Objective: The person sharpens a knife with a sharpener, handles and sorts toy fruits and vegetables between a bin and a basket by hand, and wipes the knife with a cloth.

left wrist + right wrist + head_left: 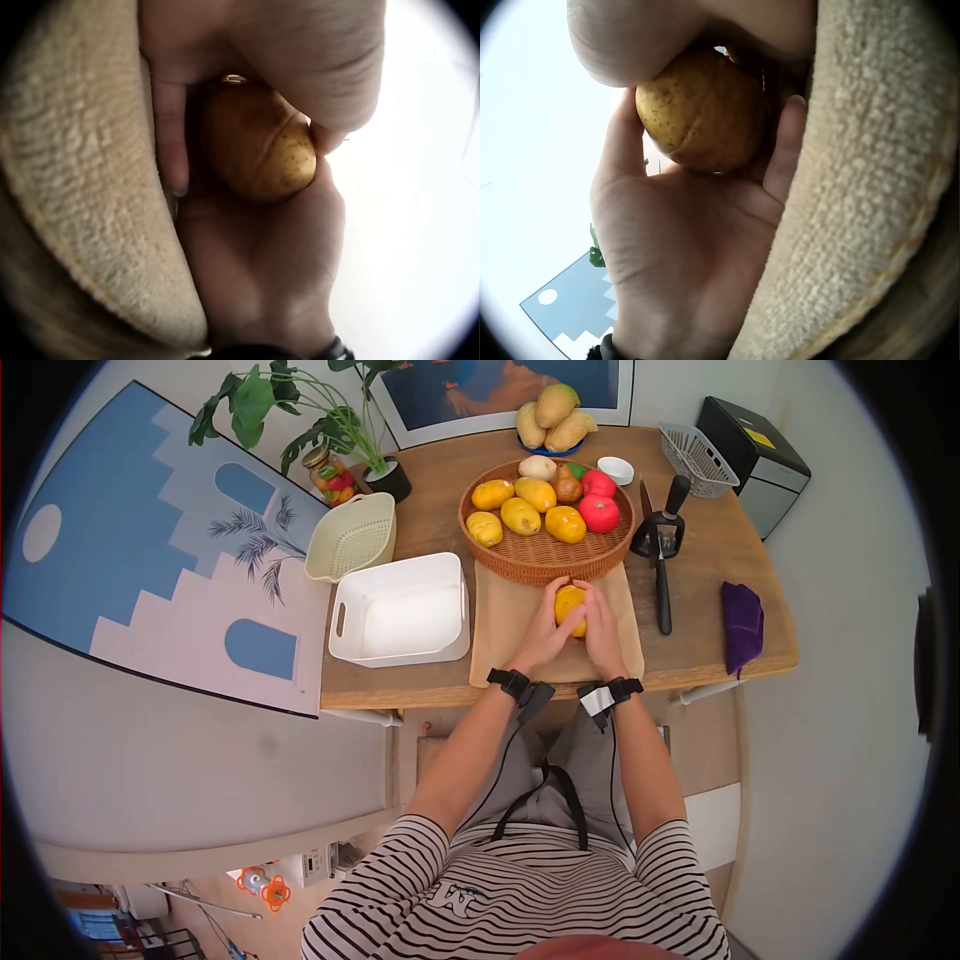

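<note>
Both hands cup a yellow mango point(570, 600) between them, low over a tan towel point(497, 630) in front of the wicker basket. From the left, my left hand point(541, 632) curls its fingers round the fruit; my right hand point(602, 632) closes on it from the other side. Brown specks and a thin crease mark the mango's skin point(289, 161) in the left wrist view. Its speckled end point(664, 112) shows between the palms in the right wrist view, while the fingers hide the far side. The towel's ribbed surface lies right beside the hands.
The wicker basket point(547, 565) holds several yellow mangoes, red fruits and a brown pear. A white bin point(400, 612) and a pale green basket point(350, 540) stand left. To the right are a black-handled knife point(663, 595), its black holder point(660, 535) and a purple cloth point(742, 625).
</note>
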Available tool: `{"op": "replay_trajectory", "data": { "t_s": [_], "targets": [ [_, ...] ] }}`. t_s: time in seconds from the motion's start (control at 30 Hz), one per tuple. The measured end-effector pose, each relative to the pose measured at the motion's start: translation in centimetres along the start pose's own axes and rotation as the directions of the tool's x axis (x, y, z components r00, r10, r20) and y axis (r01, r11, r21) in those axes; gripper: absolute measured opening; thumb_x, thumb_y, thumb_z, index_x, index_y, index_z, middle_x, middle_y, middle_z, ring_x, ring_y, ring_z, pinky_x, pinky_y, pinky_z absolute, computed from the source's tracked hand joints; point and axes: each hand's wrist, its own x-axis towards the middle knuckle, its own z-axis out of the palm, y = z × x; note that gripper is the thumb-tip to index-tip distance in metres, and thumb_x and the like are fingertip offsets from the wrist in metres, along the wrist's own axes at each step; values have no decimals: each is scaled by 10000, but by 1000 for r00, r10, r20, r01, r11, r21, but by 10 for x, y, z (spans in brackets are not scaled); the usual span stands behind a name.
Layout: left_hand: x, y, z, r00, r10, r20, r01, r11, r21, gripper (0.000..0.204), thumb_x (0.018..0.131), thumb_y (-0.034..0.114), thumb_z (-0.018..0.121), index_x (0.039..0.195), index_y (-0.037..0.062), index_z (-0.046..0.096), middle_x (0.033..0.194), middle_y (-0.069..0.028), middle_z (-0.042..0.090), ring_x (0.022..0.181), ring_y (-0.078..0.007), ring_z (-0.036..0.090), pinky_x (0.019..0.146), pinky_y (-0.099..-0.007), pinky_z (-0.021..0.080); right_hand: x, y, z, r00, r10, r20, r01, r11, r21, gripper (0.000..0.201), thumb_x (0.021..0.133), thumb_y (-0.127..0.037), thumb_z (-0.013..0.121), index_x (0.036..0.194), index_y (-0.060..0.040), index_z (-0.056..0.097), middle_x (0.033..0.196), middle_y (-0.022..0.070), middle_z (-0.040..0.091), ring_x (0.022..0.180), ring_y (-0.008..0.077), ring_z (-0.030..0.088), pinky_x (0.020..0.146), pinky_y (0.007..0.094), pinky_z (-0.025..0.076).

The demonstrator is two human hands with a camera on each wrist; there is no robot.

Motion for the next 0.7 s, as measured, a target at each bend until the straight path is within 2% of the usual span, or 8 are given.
{"op": "replay_trajectory", "data": {
  "t_s": [0.13, 0.2, 0.23, 0.33, 0.4, 0.53, 0.6, 0.7],
  "targets": [
    [-2, 30, -4, 967, -234, 97, 247, 958, -146, 425, 1015, 297, 482, 1353, 53, 401, 1218, -116, 537, 1071, -190, 575, 847, -321, 523, -3, -10, 1, 1000, 15, 4, -15, 991, 134, 388, 1036, -288, 424, 1261, 12, 521, 1153, 127, 600, 1079, 196, 561, 959, 313, 420],
    [2, 14, -8, 914, -381, 140, 406, 850, -336, 398, 1027, 304, 448, 1342, 65, 411, 1211, -94, 531, 1061, -158, 572, 773, -305, 556, -2, -2, 3, 995, -93, 31, 93, 996, 17, 395, 1043, -296, 402, 1256, 13, 523, 1145, 119, 601, 1075, 199, 561, 963, 312, 415],
    [3, 0, -8, 915, -380, 137, 404, 851, -336, 398, 1027, 304, 448, 1342, 65, 411, 1211, -94, 531, 1061, -158, 572, 773, -305, 556, -1, 1, 4, 979, -195, 66, 201, 975, -97, 403, 1051, -305, 379, 1251, 13, 525, 1137, 111, 603, 1071, 202, 562, 967, 312, 410],
    [1, -18, -5, 946, -323, -12, 275, 826, -491, 341, 1023, 254, 480, 1270, 20, 465, 1145, -113, 576, 1076, -192, 561, 912, -316, 453, -2, -4, 4, 979, -188, 84, 199, 967, -158, 404, 1050, -307, 378, 1247, 15, 523, 1143, 97, 600, 1070, 212, 565, 971, 318, 408],
    [-1, 5, -3, 989, -149, 21, 149, 939, -311, 333, 1027, 279, 471, 1249, 31, 491, 1147, -123, 595, 1062, -184, 570, 906, -317, 449, -1, 6, -2, 995, -89, 45, 93, 992, -86, 389, 1042, -300, 406, 1241, 11, 528, 1130, 98, 601, 1066, 207, 564, 964, 319, 410],
    [-4, 15, -4, 990, -109, 92, 118, 988, -98, 369, 1039, 315, 428, 1291, 49, 468, 1155, -91, 581, 1051, -154, 555, 924, -280, 438, 1, 12, -6, 1000, 14, -12, -14, 1000, 4, 368, 1025, -296, 468, 1206, 12, 554, 1078, 110, 607, 1003, 184, 572, 893, 305, 449],
    [-1, 17, -5, 944, -329, -3, 322, 925, -200, 366, 1024, 300, 468, 1272, 31, 464, 1162, -128, 596, 966, -175, 615, 719, -304, 550, -3, 3, 3, 1000, 4, -21, -4, 1000, -9, 370, 1024, -302, 473, 1194, 14, 561, 1056, 109, 609, 964, 170, 574, 831, 295, 468],
    [1, 16, -8, 904, -421, 78, 420, 838, -348, 371, 1022, 306, 468, 1278, 38, 450, 1100, -121, 609, 863, -166, 640, 577, -286, 563, 1, 7, 3, 1000, -6, -16, 5, 999, -40, 371, 1022, -306, 480, 1195, 13, 560, 1045, 108, 607, 903, 151, 577, 726, 277, 494]
  ]
}}
